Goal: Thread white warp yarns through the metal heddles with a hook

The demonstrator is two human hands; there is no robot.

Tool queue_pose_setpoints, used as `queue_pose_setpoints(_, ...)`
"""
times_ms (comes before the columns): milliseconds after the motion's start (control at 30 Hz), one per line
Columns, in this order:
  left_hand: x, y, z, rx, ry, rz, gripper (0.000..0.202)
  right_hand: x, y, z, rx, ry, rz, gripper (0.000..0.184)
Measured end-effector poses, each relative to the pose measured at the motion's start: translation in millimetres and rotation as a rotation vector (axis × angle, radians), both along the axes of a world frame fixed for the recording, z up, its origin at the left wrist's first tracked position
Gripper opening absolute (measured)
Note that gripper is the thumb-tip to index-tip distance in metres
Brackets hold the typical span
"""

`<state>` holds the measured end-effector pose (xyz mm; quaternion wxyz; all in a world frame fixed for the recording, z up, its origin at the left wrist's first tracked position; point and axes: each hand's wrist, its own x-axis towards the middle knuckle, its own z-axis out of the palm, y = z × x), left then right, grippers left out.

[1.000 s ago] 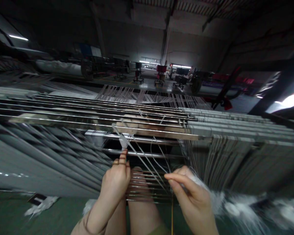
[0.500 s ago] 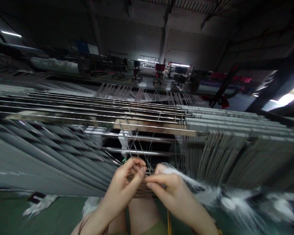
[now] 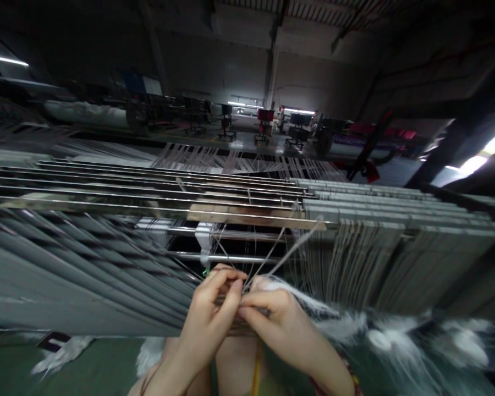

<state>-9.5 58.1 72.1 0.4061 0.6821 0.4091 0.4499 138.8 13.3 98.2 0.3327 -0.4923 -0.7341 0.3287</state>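
Pinching thin white threads (image 3: 277, 258) between fingertips of left hand (image 3: 214, 311) and right hand (image 3: 278, 319), just below loom's steel rods (image 3: 185, 256); impossible to tell which strand sits in which grip; wrists cut off below; blurred white fibre tuft (image 3: 313, 305) beside right hand.

Head camera looks forward and down, close above left hand (image 3: 212, 318) and right hand (image 3: 279, 323).

Glossy, smooth metal rods (image 3: 148, 190) lie by a matt wooden slat (image 3: 256, 214); the threads (image 3: 281, 257) are fine white yarn, the heddles (image 3: 367, 264) dull grey metal, the fluff (image 3: 379, 341) woolly fibre.
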Motion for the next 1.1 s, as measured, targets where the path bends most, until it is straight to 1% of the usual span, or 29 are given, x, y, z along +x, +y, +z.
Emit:
queue_pose_setpoints(133, -7.3, 7.2, -4.6, -0.142, -0.085, -0.041, 0.016, 6.5, -0.8, -3.1, -0.033, 0.057, -0.009, 0.024)
queue_pose_setpoints(200, -10.7, 9.1, -5.5, -0.165, -0.117, -0.029, 0.016, 7.0, -0.1, -4.1, -0.03, 0.073, -0.018, 0.025)
queue_pose_setpoints(333, -13.2, 5.2, -4.1, -0.193, -0.144, 0.018, 0.016, -6.9, 6.1, -4.1, -0.008, 0.108, 0.013, 0.027)
queue_pose_setpoints(433, -16.1, 3.0, -4.2, -0.195, -0.138, 0.058, 0.015, -18.2, 10.5, -3.5, -0.024, 0.125, 0.027, 0.025)
queue_pose_setpoints(500, -20.2, 4.7, -6.6, -0.219, -0.158, 0.056, 0.015, -21.8, 11.9, -3.3, -0.016, 0.128, 0.023, 0.025)
queue_pose_setpoints(633, -31.0, 11.4, -13.5, -0.318, -0.317, 0.018, 0.013, -25.2, 13.6, -3.4, 0.017, 0.114, 0.02, 0.025)
queue_pose_setpoints(700, -35.0, 12.4, -14.4, -0.335, -0.366, 0.03, 0.014, -28.5, 14.9, -3.7, 0.02, 0.097, 0.018, 0.024)
queue_pose_setpoints(767, -37.2, 11.1, -12.7, -0.315, -0.339, 0.064, 0.014, -33.0, 16.4, -4.1, 0.022, 0.086, 0.016, 0.024)
queue_pose_setpoints(867, -38.5, 8.1, -8.7, -0.245, -0.26, 0.119, 0.013, -40.2, 18.4, -4.6, 0.03, 0.086, 0.014, 0.024)
queue_pose_setpoints(933, -39.8, 7.3, -7.3, -0.213, -0.232, 0.139, 0.013, -43.9, 19.5, -5.0, 0.041, 0.081, -0.009, 0.023)
queue_pose_setpoints(1000, -41.4, 7.4, -7.1, -0.223, -0.216, 0.145, 0.014, -46.9, 20.8, -5.7, 0.053, 0.069, -0.05, 0.021)
queue_pose_setpoints(1100, -42.9, 6.6, -7.3, -0.307, -0.236, 0.13, 0.018, -51.7, 23.1, -6.9, 0.087, 0.05, -0.056, 0.019)
